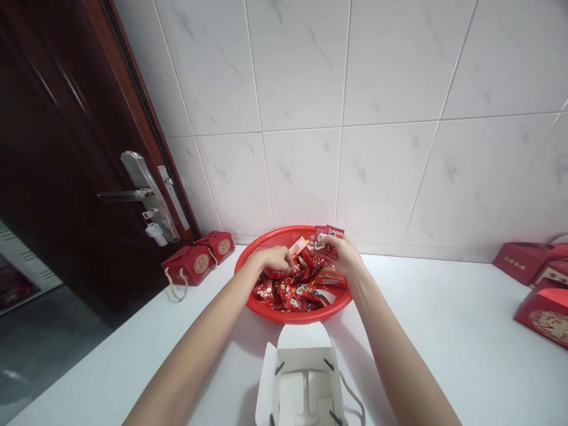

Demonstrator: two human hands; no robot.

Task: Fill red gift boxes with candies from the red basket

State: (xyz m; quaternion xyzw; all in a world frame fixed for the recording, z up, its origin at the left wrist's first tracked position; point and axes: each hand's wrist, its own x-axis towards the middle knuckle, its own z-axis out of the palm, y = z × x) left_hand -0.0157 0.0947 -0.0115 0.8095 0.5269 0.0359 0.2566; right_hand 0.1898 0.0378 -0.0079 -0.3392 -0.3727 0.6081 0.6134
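Observation:
A round red plastic basket (296, 318) holds many red-wrapped snack packets (295, 293). My left hand (276, 260) reaches into its left side, fingers bent and pressed together among the packets; whether they grip one is hidden. Over the basket's right rear rim, my right hand (341, 253) grips small dark red snack packets (327, 238) between thumb and fingers. Between my forearms, in front of the basket, stands an opened carton (299, 376) with a white inside, its flaps raised and a cord handle (352, 393) at its right. No packets show inside it.
Two closed red gift boxes (190, 266) with rope handles stand at the left by the dark wooden door (57, 148). More red boxes (544, 310) sit at the right edge of the white table (426, 313). A tiled wall (302, 171) rises behind the basket.

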